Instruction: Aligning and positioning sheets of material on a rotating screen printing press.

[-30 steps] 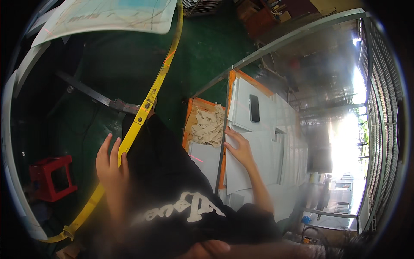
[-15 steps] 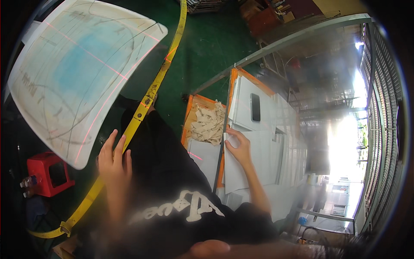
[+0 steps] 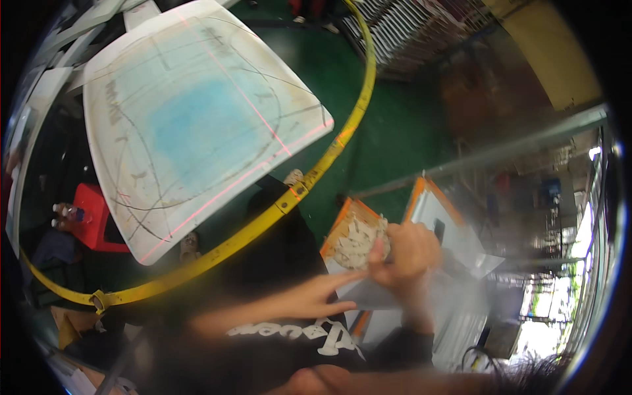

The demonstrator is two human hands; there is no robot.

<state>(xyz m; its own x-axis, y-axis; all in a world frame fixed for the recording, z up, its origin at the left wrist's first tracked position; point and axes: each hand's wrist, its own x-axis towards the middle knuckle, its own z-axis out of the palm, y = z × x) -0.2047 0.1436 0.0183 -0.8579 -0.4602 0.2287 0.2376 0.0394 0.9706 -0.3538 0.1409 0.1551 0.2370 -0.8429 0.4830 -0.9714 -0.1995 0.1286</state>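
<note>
My right hand (image 3: 409, 258) is closed, fingers curled and thumb pressed in. It appears to grip a white sheet (image 3: 486, 263) whose pointed corner sticks out past the knuckles; blur hides the exact hold. My left hand (image 3: 326, 294) reaches across my body with fingers stretched and apart, just left of the right wrist, holding nothing. Behind the hands, an orange-edged bin (image 3: 331, 245) contains crumpled cream-coloured strips (image 3: 357, 245). Beside it is another orange-edged shelf (image 3: 442, 199) with white sheets and a dark phone (image 3: 439, 230), partly covered by my right hand.
A large white board (image 3: 204, 131) with a blue patch, pencil curves and red laser lines stands at left. A curved yellow band (image 3: 263, 217) runs between it and me. A red stool (image 3: 92, 217) and bottles are farther left. A metal frame rail (image 3: 513, 151) crosses at right.
My view has turned left. My left hand has moved from beside the yellow band across to the right hand. My right hand has risen from the sheet stack and closed.
</note>
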